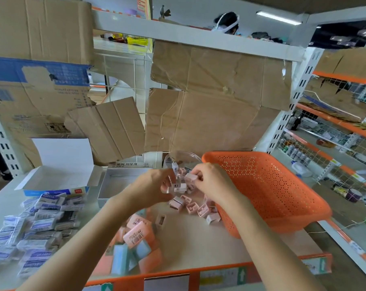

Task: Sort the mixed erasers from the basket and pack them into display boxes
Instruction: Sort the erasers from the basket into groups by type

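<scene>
left hand and right hand both pinch pink erasers; likely light, stiff, slick: grip 2 flat sides.

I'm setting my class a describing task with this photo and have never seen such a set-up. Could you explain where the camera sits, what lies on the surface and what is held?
No machine here: a person works with bare hands, and the one picture comes from a camera worn on the head, looking forward and down. On the pale shelf surface lie a pile of white-and-purple wrapped erasers, larger pink and blue block erasers, scattered small pink rectangular pieces, an open white cardboard box, an open grey box and an orange perforated plastic basket. The right hand pinches one small pink piece; the left hand curls beside it, too blurred to tell what it holds.
</scene>
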The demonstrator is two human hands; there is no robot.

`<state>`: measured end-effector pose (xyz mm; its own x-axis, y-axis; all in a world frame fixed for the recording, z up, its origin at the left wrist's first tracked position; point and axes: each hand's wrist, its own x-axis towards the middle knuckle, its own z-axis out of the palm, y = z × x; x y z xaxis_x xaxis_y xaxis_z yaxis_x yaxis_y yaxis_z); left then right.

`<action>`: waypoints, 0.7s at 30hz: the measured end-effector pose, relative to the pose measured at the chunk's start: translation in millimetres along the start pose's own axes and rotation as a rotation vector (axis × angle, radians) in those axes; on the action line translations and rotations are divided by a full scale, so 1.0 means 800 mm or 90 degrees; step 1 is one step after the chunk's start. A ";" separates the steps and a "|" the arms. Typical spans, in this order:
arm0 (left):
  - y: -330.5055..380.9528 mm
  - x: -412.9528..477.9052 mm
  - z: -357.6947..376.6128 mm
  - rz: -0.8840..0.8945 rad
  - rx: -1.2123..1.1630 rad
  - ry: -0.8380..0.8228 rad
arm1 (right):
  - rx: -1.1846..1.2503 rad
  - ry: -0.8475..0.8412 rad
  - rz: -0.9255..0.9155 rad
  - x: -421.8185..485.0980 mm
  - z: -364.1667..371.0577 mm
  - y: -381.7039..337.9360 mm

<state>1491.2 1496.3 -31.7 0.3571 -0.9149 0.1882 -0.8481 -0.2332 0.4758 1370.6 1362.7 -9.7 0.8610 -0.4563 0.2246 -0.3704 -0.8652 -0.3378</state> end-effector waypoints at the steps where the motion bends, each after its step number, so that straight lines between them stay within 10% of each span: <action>1: 0.003 0.004 -0.006 0.007 -0.011 0.012 | 0.016 0.001 0.007 0.005 -0.005 0.003; 21: -0.017 0.099 0.000 -0.053 -0.002 0.032 | 0.011 -0.060 0.024 0.088 0.001 0.028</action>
<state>1531.1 1427.3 -23.1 0.4456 -0.8746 0.1909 -0.8135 -0.3065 0.4943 1423.1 1311.4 -2.0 0.8762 -0.4655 0.1246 -0.3971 -0.8440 -0.3606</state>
